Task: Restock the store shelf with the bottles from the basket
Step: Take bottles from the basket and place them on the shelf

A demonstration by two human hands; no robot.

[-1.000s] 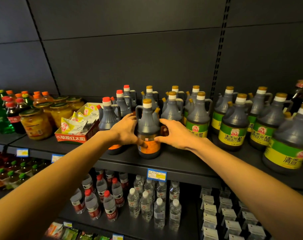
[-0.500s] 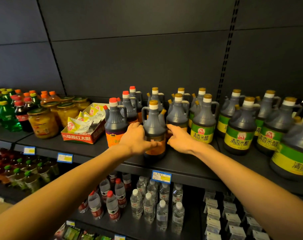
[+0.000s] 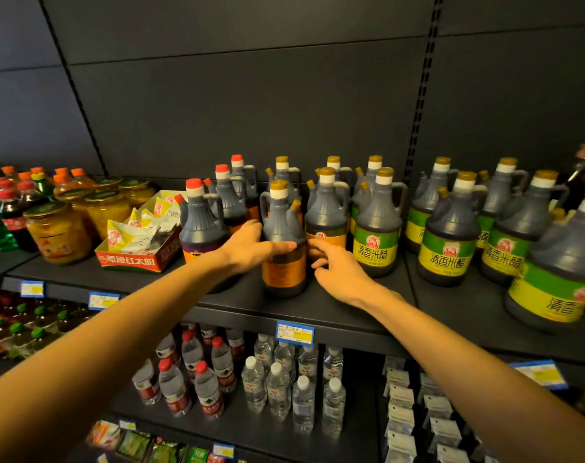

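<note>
**Inspector:** Standing near the front edge of the shelf (image 3: 334,315), the orange-labelled bottle (image 3: 283,242) is upright, with the left hand (image 3: 251,248) laid against its left side, fingers fairly straight across the label. The right hand (image 3: 338,272) sits just beside its right side, fingers loosely curled — whether they touch it I cannot tell. Neither hand grips anything. No basket is in view.

**Assistant:** Risks?

**Inspector:** My judgement: a sideways push could knock it into the red-capped bottle (image 3: 202,225) on its left or the bottle (image 3: 326,212) standing just behind it. These are tall, packed tight, and a toppling one could take its neighbours down — or go off the front edge.

**Assistant:** Surface and surroundings?

**Inspector:** Dark flat shelving with a plain dark back panel. Green-labelled bottles (image 3: 376,228) stand to the right, jars (image 3: 59,232) and a red snack carton (image 3: 137,255) to the left. Blue price tags (image 3: 294,332) line the edge; water bottles (image 3: 277,382) fill the shelf below.
</note>
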